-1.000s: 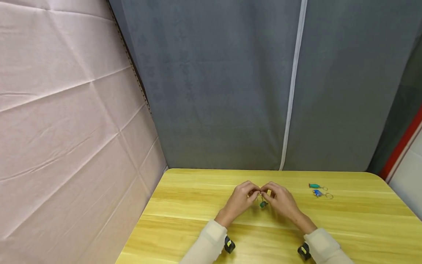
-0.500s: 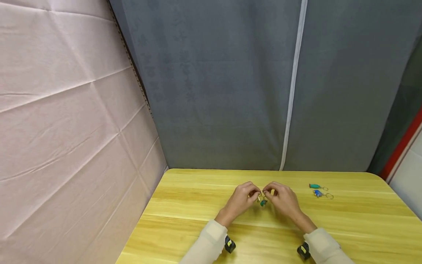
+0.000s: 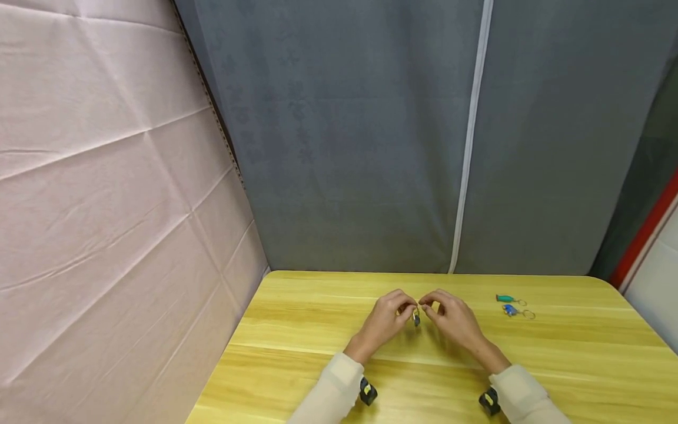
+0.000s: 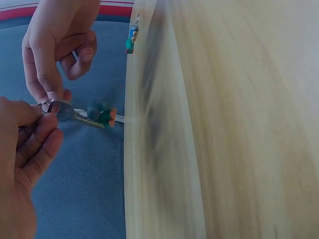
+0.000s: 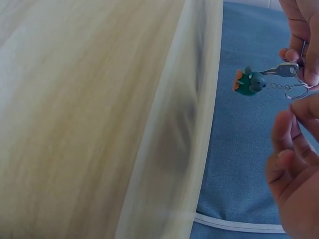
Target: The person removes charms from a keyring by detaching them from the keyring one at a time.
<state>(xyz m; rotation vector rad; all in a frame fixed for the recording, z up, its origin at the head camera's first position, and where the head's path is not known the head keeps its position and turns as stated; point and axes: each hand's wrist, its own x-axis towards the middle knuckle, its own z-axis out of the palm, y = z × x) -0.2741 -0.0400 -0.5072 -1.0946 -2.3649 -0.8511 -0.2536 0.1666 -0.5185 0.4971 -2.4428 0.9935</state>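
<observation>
Near the table's middle, my left hand (image 3: pixel 388 321) pinches a metal key ring (image 5: pixel 297 91) between thumb and fingers. Silver keys (image 5: pixel 285 69) hang from it. Beside them dangles a small green figure charm (image 5: pixel 249 82) with a grey head and orange base, on a short chain. My right hand (image 3: pixel 450 321) is close by, its thumb and forefinger drawn together right at the ring. Whether those fingertips grip the ring is not plain. In the left wrist view, the right hand (image 4: pixel 60 50) sits just above the keys, partly hiding the ring.
On the wooden table (image 3: pixel 318 353), to the right, lie a green keychain (image 3: pixel 505 298) with a ring and a blue figure keychain (image 3: pixel 511 310) with its own ring. A grey curtain (image 3: pixel 344 147) stands behind the table, and a pale cloth wall (image 3: pixel 132 206) to the left.
The hanging charm and keys have swung slightly left, beneath the left fingertips. The right fingertips have shifted a little; both arms stay nearly in place.
</observation>
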